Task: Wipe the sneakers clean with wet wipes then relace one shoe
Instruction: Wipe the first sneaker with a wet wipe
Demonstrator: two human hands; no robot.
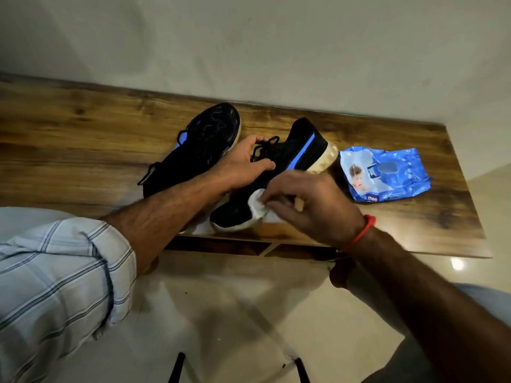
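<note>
Sleeve: checked sleeve [55, 272] is sitting nearest the camera, rolled back on the left forearm.
Right grip: right hand [309, 203] is pinching a white wet wipe [255, 205] and pressing it on the near end of the right sneaker [276, 167], just above its pale sole.
Left grip: left hand [243, 164] is steadying the right sneaker at the laces, fingers curled round the tongue area.
Other shoe: left sneaker [199, 145] is lying just to the left of the right sneaker, laces trailing loose on the surface [83, 134].
Wipes: blue wipe pack [384, 175] is lying to the right of the right sneaker, apart from it.
Progress: wiping looks underway on the right sneaker; whether the left sneaker is already clean, I cannot tell. Both shoes seem laced, so the relacing appears not yet begun.
Edges: the right sneaker's near end is sitting right at the front edge of the surface; a hard wipe stroke toward the person could probably slide it off.
Room: open wood is lying left of the left sneaker and right of the right sneaker past the pack; a wall is closing off the far side.
</note>
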